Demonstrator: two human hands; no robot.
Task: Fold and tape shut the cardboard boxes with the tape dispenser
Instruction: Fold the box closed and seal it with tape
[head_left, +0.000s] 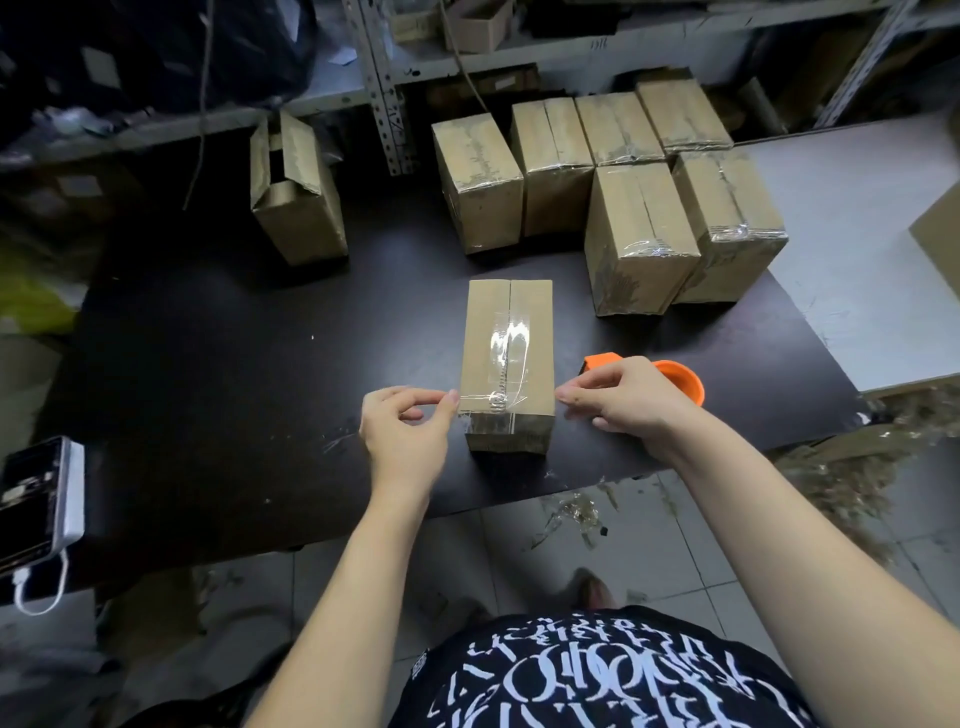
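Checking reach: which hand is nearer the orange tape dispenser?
Right. The right hand partly covers the tape dispenser; the left hand is across the cardboard box from it.

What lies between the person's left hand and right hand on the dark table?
The near end of the cardboard box, clear tape across its top, sits between the left hand and right hand; head view.

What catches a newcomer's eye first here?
The cardboard box at the middle of the dark table, shiny clear tape on its top, the left hand pinching tape at its near left edge, the right hand at its right edge. Then the orange tape dispenser behind the right hand, and taped boxes at back right.
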